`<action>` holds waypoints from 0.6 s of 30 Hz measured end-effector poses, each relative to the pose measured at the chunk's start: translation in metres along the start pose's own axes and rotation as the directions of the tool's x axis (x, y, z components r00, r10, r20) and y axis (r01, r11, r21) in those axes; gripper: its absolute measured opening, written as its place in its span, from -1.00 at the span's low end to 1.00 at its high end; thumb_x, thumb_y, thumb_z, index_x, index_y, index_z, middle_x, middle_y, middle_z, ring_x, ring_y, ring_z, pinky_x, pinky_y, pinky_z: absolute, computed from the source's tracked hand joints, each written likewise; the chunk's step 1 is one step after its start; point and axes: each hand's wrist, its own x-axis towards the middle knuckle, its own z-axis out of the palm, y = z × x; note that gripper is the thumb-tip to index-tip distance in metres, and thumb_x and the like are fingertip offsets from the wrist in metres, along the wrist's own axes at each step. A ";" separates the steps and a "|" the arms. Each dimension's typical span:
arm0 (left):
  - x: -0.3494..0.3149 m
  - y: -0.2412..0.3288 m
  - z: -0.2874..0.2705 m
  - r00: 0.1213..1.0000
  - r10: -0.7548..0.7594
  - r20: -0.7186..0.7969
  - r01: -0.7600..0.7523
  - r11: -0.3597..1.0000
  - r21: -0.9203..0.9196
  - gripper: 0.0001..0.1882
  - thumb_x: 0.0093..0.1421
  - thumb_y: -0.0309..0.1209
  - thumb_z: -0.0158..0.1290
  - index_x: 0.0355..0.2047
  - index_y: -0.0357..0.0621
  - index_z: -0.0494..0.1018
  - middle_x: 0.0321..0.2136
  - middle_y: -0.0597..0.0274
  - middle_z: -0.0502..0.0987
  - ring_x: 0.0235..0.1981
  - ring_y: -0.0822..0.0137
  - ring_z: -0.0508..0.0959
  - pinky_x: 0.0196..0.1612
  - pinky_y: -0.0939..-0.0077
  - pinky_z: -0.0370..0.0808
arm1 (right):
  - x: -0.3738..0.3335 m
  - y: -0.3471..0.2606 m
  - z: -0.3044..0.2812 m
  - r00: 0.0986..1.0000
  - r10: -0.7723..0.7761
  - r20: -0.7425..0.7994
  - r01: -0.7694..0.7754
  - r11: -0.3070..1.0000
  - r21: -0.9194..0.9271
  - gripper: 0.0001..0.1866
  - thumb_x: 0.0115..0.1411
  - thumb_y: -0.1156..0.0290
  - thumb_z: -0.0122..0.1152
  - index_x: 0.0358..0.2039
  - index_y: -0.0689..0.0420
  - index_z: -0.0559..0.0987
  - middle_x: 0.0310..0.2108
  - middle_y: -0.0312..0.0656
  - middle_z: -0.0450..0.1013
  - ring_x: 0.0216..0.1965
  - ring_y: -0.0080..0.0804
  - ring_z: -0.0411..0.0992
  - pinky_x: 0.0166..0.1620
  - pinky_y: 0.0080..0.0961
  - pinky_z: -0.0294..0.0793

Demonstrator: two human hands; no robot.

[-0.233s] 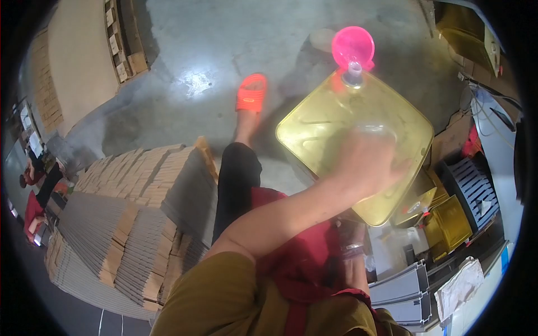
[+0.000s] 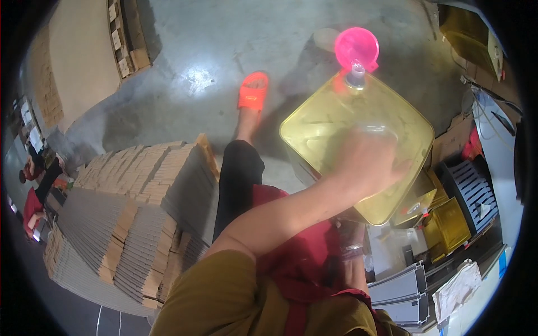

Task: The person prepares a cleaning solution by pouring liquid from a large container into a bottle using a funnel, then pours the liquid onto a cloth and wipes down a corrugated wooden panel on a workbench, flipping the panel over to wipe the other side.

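A large square gold metal tin (image 2: 319, 120) is held tilted in front of me, its spout (image 2: 356, 77) pointing away. Clear liquid appears at the spout's mouth, over a bright pink plastic container (image 2: 358, 46). My left hand (image 2: 367, 162) reaches across from the left and is closed at the handle on the tin's top face; it is somewhat blurred. Below the tin's near corner comes my right wrist (image 2: 352, 252) with a bracelet. The tin covers the right hand, so its fingers are hidden.
Stacked flat cardboard (image 2: 123, 224) stands at the left, with another pallet stack (image 2: 84, 61) beyond. More gold tins (image 2: 445, 227) and a dark slatted crate (image 2: 471, 187) are at the right. My orange slipper (image 2: 253, 92) is on the concrete floor. Another person (image 2: 36, 207) is at far left.
The view has shifted slightly. The tin stays tilted at the pink container, and my left hand keeps its place on it.
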 end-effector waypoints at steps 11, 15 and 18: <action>-0.001 -0.002 0.001 1.000 -0.016 0.003 0.016 1.000 -0.001 -0.58 0.00 -0.06 0.12 -0.55 -0.25 0.45 -0.78 0.13 0.43 -0.65 0.16 0.50 -0.37 0.33 0.41 | 0.027 0.014 -0.063 0.960 0.143 0.242 -0.150 0.989 0.010 -0.36 0.27 -0.10 -0.37 0.17 0.13 0.17 0.13 0.01 0.23 0.00 0.08 0.33 -0.49 -0.58 0.23; -0.002 -0.002 0.001 1.000 -0.009 -0.019 0.010 1.000 0.013 -0.58 0.00 -0.05 0.11 -0.55 -0.24 0.45 -0.78 0.13 0.43 -0.65 0.17 0.50 -0.35 0.35 0.41 | 0.010 0.005 -0.033 0.979 0.160 0.123 -0.134 0.972 -0.195 -0.31 0.26 -0.13 -0.39 0.19 0.16 0.13 0.17 0.07 0.17 0.11 0.09 0.24 -0.44 -0.57 0.25; -0.002 -0.002 0.002 0.997 0.011 -0.081 -0.010 1.000 0.014 -0.58 0.01 -0.05 0.11 -0.55 -0.24 0.46 -0.79 0.15 0.43 -0.65 0.18 0.51 -0.35 0.36 0.41 | 0.005 0.001 -0.022 0.983 0.145 0.115 -0.119 0.970 -0.213 -0.28 0.26 -0.14 -0.41 0.22 0.18 0.09 0.19 0.12 0.13 0.14 0.10 0.20 -0.43 -0.60 0.23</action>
